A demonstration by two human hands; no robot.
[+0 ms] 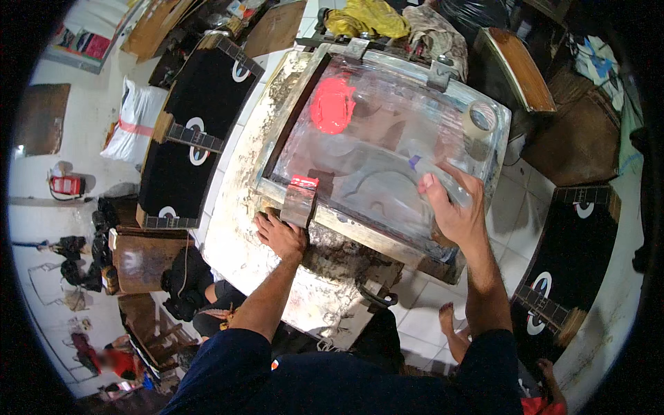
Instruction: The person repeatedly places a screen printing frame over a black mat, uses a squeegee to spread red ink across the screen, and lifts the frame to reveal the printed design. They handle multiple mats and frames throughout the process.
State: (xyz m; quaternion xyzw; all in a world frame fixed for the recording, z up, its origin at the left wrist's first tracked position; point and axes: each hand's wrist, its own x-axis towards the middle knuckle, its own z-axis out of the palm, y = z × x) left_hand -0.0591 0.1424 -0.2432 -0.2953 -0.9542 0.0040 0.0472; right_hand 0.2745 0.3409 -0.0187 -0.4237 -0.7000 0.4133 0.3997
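A wooden-edged screen-printing frame (360, 234) lies on a stained white board (242, 228) before me. Its mesh carries a thick blob of red ink (333, 105) near the far left corner and faint curved shapes. A short squeegee-like blade (299, 207), its upper edge coated red, leans on the near left side of the frame. My left hand (282, 236) rests on the board just beside that blade, fingers spread. Above the right part of the mesh, my right hand (456, 207) is closed on a motion-blurred, pale translucent thing with a purple spot; its kind is unclear.
A tape roll (479, 120) sits on the frame's far right corner. Metal clamps (438, 75) grip the far edge. Black racks (200, 104) with round printed pieces stand left, another (581, 249) right. Yellow cloth (366, 17) lies behind; a person's foot (448, 319) shows below right.
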